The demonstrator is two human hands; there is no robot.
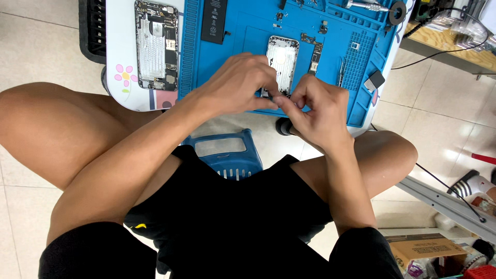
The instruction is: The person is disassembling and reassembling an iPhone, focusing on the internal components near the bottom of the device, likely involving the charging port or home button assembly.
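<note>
My left hand and my right hand meet at the near edge of a blue repair mat. Their fingertips pinch together over the bottom end of an opened silver phone housing. What sits between the fingertips is too small to see. A dark cylindrical tool end pokes out under my right hand. A small circuit board lies just right of the housing, and tweezers lie beyond it.
A second opened phone body rests on the white table left of the mat. A black battery lies at the mat's top. A blue plastic stool shows between my knees. Cardboard box and cables lie on the floor at right.
</note>
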